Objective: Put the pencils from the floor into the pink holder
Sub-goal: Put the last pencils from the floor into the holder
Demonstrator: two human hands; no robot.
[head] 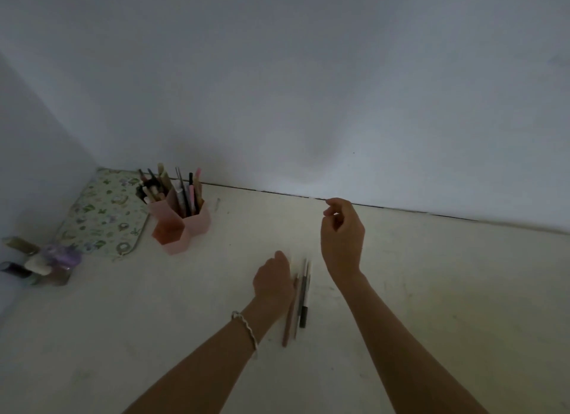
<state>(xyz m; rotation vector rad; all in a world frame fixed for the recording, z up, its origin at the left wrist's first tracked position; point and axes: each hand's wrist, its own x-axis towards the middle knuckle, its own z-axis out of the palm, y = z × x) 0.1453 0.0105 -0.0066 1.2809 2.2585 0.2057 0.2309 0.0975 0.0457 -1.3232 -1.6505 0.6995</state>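
Observation:
A pink hexagonal holder [182, 225] stands on the pale floor at the left, near the wall, with several pencils and pens upright in it. Three pencils [300, 299] lie side by side on the floor in the middle, pointing away from me. My left hand [273, 282], a bracelet on its wrist, is knuckles-up right against their left side. Its fingers are curled under and hidden, so a grip does not show. My right hand [342, 234] hovers above and to the right of the pencils, fingers loosely curled and apart, holding nothing.
A floral pouch [105, 213] lies in the corner behind and left of the holder. A cluster of small bottles and rolls [46, 265] sits at the far left. The wall [308, 105] runs along the back. The light is dim.

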